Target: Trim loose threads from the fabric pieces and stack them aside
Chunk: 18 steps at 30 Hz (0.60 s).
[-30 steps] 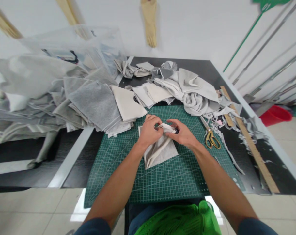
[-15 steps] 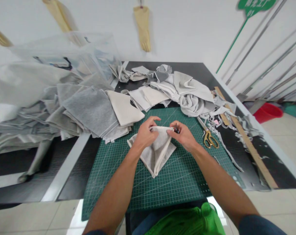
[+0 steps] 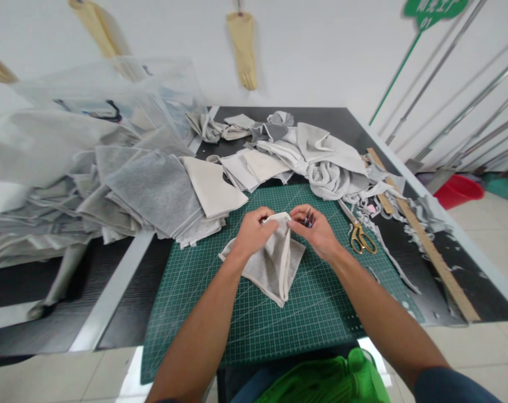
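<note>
A grey cloth [image 3: 267, 267] with pale bound edges is gathered upright over the green cutting mat [image 3: 195, 313], its lower corners spread on the mat. My left hand [image 3: 256, 230] is closed on its upper edge, thumb on top. At the upper right corner, the thumb and fingertips of my right hand [image 3: 316, 232] pinch the binding. A small dark tool [image 3: 308, 219], perhaps thread snips, is tucked in the fingers of that hand; its shape is mostly hidden. To the right lie gold-handled scissors [image 3: 358, 235], untouched.
Stacked grey cloths [image 3: 157, 190] crowd the left, in front of a clear plastic bin [image 3: 111, 89]. Folded pale cloths [image 3: 254, 168] and a crumpled heap [image 3: 333, 162] lie behind the mat. Fabric scraps [image 3: 422, 215] and a wooden ruler [image 3: 434, 252] are on the right.
My left hand has slid right along the cloth's edge, closer to my right hand. The cloth's upper corner now stands bunched between them, and its front corner has shifted right.
</note>
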Motion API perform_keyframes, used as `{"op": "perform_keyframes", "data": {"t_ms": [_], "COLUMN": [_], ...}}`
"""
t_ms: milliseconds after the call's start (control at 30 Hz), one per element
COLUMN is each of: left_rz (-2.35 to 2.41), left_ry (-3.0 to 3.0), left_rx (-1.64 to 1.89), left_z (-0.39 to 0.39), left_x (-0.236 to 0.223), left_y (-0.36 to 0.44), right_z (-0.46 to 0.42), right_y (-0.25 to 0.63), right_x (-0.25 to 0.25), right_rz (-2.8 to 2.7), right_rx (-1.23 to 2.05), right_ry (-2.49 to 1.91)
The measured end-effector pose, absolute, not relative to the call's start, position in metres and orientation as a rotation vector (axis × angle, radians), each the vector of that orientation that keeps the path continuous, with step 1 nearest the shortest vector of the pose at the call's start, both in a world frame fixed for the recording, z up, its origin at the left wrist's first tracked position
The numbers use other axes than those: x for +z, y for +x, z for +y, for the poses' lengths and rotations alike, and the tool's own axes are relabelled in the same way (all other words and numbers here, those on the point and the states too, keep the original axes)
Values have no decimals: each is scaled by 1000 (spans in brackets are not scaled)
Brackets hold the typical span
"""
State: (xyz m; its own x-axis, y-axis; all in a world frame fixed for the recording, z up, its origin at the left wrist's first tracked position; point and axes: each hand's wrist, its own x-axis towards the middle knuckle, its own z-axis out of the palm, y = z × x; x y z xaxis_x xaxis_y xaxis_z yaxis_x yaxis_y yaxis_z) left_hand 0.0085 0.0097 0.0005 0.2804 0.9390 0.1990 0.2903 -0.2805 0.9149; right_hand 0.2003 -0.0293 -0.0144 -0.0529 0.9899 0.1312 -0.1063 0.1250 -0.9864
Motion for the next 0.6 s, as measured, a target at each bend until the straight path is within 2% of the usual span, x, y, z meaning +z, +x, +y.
{"op": "perform_keyframes", "data": {"t_ms": [600], "left_rz": [889], "left_ry": [1262], "left_rx": [998], "left_z": [3], "left_x": [-6], "left_y": [16], "right_z": [-34], "right_y": [190], "right_x": [-14], "right_rz": [-1405], "right_rx": [908], "right_ry": [-1068]}}
